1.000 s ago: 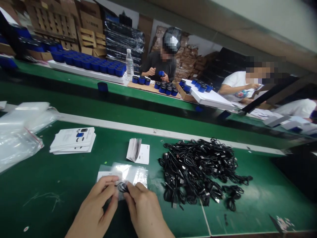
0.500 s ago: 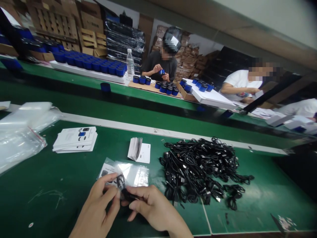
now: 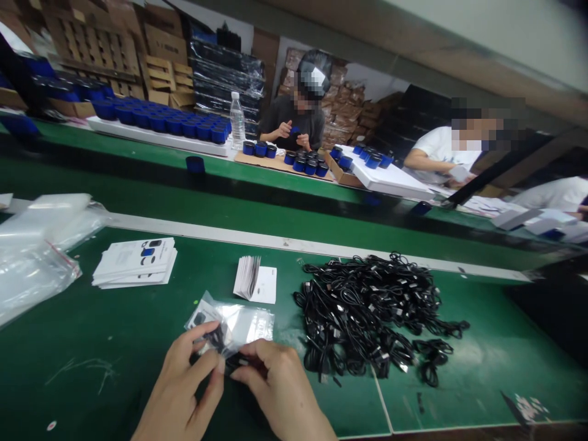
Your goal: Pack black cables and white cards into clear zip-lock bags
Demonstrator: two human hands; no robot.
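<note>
A clear plastic bag (image 3: 248,321) with a printed card inside lies on the green table near the front. My left hand (image 3: 186,380) pinches the bag's open edge. My right hand (image 3: 280,380) grips a bundled black cable (image 3: 218,337), whose front loop is inside the bag's mouth while the rest is partly hidden by my fingers. Right of my hands spreads a large heap of black cables (image 3: 367,306). Behind the bag are a small fanned stack of booklets (image 3: 248,278) and, farther left, a stack of printed cards (image 3: 135,263).
Plastic bags (image 3: 41,245) lie at the far left. A raised shelf (image 3: 160,156) behind the table bears blue-and-black jars (image 3: 160,116), a water bottle (image 3: 237,119) and a white box lid (image 3: 390,177). Several people work beyond it. Small paper scraps (image 3: 530,407) lie front right.
The cable's loop has moved farther into the bag, and my right hand's fingers have drawn in around its rear part. The view has shifted slightly.
</note>
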